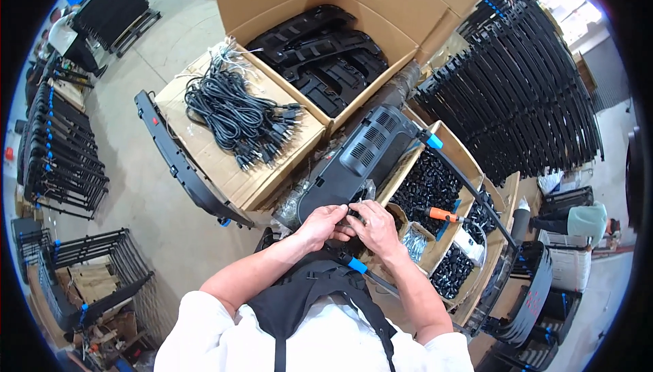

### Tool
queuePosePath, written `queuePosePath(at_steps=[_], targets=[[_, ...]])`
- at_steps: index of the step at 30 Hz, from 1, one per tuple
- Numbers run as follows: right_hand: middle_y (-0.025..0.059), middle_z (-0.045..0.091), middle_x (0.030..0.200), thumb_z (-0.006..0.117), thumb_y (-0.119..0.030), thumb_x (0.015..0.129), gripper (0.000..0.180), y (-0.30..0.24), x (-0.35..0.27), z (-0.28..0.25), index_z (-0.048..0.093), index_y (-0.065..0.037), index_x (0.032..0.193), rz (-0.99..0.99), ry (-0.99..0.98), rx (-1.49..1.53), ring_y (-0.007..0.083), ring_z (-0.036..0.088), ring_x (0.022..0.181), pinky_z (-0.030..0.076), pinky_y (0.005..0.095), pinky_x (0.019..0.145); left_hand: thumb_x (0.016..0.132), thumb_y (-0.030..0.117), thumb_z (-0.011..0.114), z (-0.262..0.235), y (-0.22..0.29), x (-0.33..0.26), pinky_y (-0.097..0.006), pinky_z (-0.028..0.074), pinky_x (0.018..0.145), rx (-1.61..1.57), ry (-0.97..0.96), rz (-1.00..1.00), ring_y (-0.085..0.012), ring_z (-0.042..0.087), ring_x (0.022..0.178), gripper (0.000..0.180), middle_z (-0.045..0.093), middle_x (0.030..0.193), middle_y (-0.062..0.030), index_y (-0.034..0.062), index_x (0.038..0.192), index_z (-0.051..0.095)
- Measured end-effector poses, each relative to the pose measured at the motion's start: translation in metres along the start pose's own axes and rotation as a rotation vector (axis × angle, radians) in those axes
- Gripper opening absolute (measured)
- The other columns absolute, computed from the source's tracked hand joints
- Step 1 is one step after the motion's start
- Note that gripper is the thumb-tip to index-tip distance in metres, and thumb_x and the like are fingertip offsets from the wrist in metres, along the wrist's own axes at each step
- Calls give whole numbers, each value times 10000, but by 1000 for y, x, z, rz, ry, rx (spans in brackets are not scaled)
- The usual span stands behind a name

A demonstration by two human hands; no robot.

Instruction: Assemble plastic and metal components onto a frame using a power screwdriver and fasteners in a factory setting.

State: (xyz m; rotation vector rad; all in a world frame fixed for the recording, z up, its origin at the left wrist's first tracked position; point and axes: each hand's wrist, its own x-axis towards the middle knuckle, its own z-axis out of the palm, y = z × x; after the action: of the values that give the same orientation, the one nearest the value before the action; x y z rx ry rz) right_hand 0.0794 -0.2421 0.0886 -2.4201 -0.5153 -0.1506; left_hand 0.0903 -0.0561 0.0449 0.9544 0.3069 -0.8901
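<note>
My left hand (322,226) and my right hand (374,228) meet at the near end of a long black plastic housing (330,180) with slotted vents. The fingers of both are bent and pressed together around a small thing at the housing's end. What they pinch is hidden by the fingers. A thin black tube frame with blue ends (356,264) passes under my right forearm. To the right of my hands, a wooden compartment tray (435,255) holds many small black parts (427,185), a bag of silver screws (414,243) and an orange-handled driver (442,215).
Beyond the housing stands an open cardboard box (394,5) of black plastic shells (326,52). Left of it, bundled black cables (238,117) lie on a closed carton (178,93). Stacked black frames (510,93) rise at the right. Other people work in the background.
</note>
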Motion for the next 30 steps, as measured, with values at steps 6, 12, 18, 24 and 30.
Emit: queuePosePath(at_steps=[6,12,18,24,30], targets=[[135,689,990,772,-142,869,263,-4,41,35,720,-9,1090,-14,53,-27,346,669,915,551,435,819,1148,430,397,-28,19,-44,-252,482,563,309,65,67,-109,597,675,465,599,808,-13,23,1159,622],[138,668,958,769,-151,871,262,-7,73,76,725,-15,1090,-27,80,-90,342,647,909,529,434,839,1064,270,502,-52,10,-61,-262,475,647,224,-6,141,-112,563,723,337,585,853,-34,-17,1241,513],[142,674,957,742,-137,890,256,-17,86,77,726,-15,1115,9,-34,-95,341,652,914,536,439,839,1071,237,592,-66,17,-64,-265,476,631,316,-86,149,-116,598,763,361,655,929,-64,-28,1310,537],[183,717,987,539,-61,997,301,-20,88,45,659,-26,1271,369,-67,187,350,709,875,560,438,832,1063,257,640,-76,25,-51,-286,555,698,211,-38,164,-123,641,824,395,721,1096,-107,-36,1323,584],[148,726,969,597,-62,982,295,-20,75,13,673,-37,1266,505,-83,363,280,709,855,556,385,807,1087,265,622,-64,41,-31,-264,580,759,68,-50,150,-118,687,870,354,737,1103,-79,10,1332,597]])
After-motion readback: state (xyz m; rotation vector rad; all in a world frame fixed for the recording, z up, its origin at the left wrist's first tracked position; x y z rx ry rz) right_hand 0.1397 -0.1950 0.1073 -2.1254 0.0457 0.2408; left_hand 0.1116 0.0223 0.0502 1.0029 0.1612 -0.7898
